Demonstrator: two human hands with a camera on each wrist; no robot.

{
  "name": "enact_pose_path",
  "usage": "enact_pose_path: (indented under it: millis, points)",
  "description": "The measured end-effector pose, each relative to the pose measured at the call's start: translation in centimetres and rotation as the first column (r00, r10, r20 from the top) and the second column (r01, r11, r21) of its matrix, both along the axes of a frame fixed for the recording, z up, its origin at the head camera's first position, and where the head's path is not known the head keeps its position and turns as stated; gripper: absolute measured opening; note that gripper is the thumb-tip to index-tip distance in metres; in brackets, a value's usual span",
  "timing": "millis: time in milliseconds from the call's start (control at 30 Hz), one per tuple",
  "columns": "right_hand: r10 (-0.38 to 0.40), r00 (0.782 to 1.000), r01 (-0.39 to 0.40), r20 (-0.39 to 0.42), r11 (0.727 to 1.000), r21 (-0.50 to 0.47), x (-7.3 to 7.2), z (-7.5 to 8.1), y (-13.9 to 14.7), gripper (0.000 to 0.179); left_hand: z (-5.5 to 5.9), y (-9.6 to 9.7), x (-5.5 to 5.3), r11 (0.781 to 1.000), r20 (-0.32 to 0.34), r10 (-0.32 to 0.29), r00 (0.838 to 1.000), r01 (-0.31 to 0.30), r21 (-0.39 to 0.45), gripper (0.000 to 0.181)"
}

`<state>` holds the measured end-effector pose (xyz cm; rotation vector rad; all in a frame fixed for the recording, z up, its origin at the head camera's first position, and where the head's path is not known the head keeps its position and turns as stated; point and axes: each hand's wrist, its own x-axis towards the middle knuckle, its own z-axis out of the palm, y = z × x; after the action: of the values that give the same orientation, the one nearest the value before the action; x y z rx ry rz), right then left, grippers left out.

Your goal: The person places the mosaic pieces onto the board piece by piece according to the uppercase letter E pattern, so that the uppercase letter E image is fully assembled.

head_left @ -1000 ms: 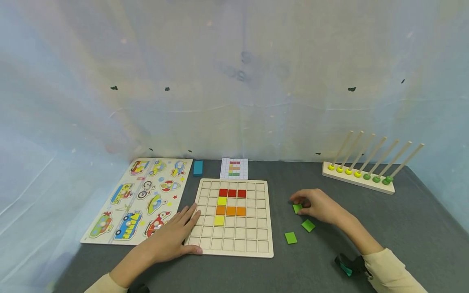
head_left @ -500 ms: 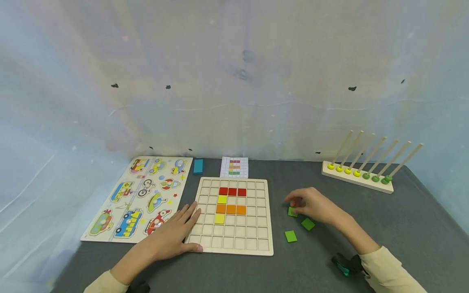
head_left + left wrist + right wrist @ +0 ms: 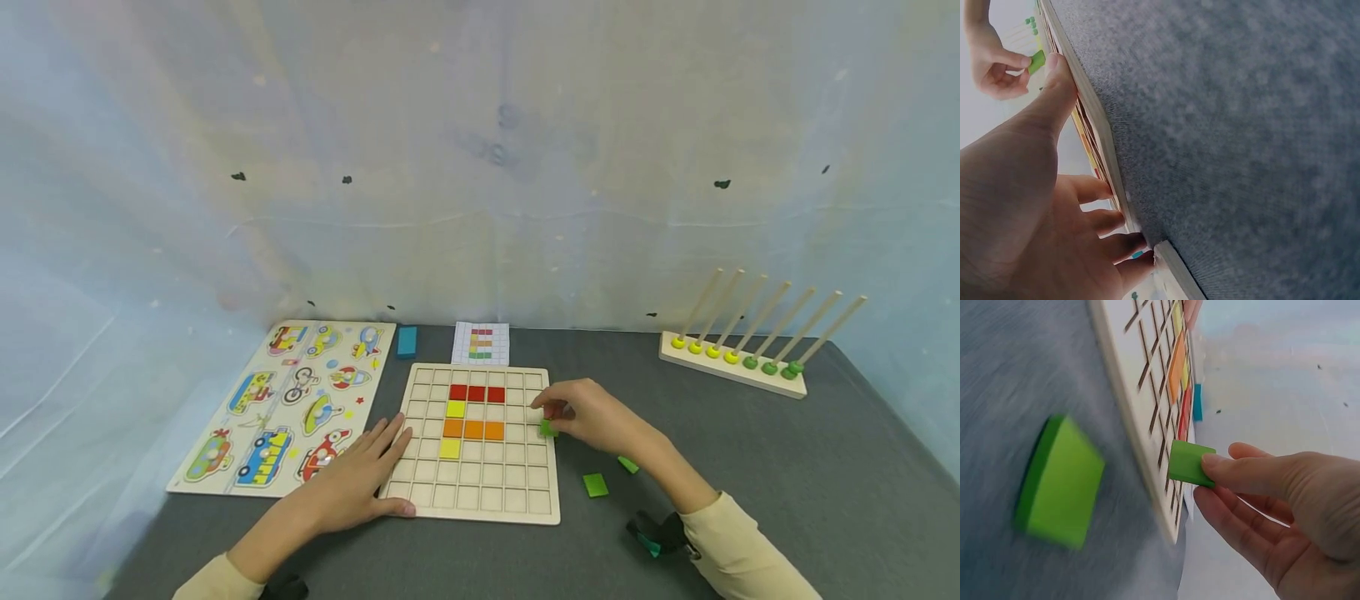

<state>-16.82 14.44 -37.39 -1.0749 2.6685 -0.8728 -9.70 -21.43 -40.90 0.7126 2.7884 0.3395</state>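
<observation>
My right hand point(image 3: 596, 414) pinches a green square tile point(image 3: 1189, 463) between thumb and fingers, over the right edge of the wooden grid board point(image 3: 517, 475). My left hand point(image 3: 352, 483) lies with fingers spread along the board's left side, the thumb on its near left corner. In the board's cells sit a row of red tiles point(image 3: 477, 393), a yellow tile point(image 3: 455, 409), a row of orange tiles point(image 3: 473, 429) and another yellow tile point(image 3: 449, 448). On the table right of the board lie a green tile point(image 3: 596, 485) and a second green tile point(image 3: 627, 464), partly hidden by my right wrist.
A picture card point(image 3: 481, 344) with a coloured pattern lies behind the board, a blue block point(image 3: 407, 342) to its left. The vehicle puzzle board point(image 3: 292, 400) lies at the left. A wooden peg stand point(image 3: 735, 367) with yellow and green beads stands back right.
My right hand has lifted the green tile off the table and carried it left to the board's right edge. The left hand stays in place on the board.
</observation>
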Motion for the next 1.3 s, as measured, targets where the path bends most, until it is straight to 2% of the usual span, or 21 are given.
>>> enact_pose_path:
  millis: [267,533,700,967,1300]
  points:
    - [0.068,0.998,-0.068,0.003,0.997,-0.041,0.2,-0.2,-3.1,0.028,0.0,0.0,-0.1,1.000,0.001,0.003,1.000,-0.003,-0.005,0.105]
    - [0.150,0.987,-0.144,0.058,0.984,-0.107,1.1,-0.4,-6.2,0.025,-0.1,0.0,0.0,1.000,-0.003,0.002,1.000,-0.002,-0.007,0.104]
    - [0.175,0.984,-0.172,0.029,0.980,-0.100,1.4,-0.4,-7.7,0.025,-0.2,0.0,-0.1,1.000,-0.008,0.002,1.000,-0.003,-0.010,0.104]
    - [0.211,0.974,-0.202,0.086,0.974,-0.103,1.6,-0.9,-9.8,0.023,0.0,-0.1,0.1,1.000,-0.012,-0.001,1.000,0.001,0.006,0.104]
    - [0.221,0.972,-0.215,0.080,0.973,-0.077,2.0,-1.3,-11.7,0.021,0.3,0.0,0.0,1.000,-0.013,-0.009,1.000,0.009,0.013,0.106]
